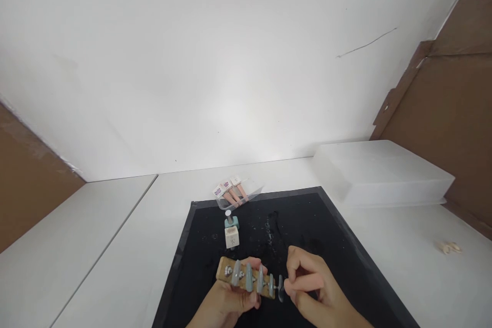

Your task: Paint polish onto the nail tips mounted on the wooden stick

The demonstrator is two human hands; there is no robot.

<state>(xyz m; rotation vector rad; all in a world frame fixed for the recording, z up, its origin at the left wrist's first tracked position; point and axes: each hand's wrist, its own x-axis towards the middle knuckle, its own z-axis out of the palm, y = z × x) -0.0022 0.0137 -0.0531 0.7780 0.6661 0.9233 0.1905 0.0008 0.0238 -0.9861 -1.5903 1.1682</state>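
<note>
My left hand (234,300) is closed around a wooden block (226,270) that carries a row of several grey-green nail tips on small metal stands. The block lies slightly tilted, low in the view. Just right of it, my right hand (317,287) pinches a pink, finger-shaped piece (307,282). Close to that piece's left end is one more grey-green nail tip (281,288); whether they touch is unclear. Beyond the block stand a teal bottle (231,222) and a white cube with printed marks (231,237).
A black mat (303,220) lies under the hands on the white table (115,266). At its back edge, a clear tray (253,192) holds several pink labelled pieces. A translucent white box (384,169) and small beige bits (449,247) are at the right.
</note>
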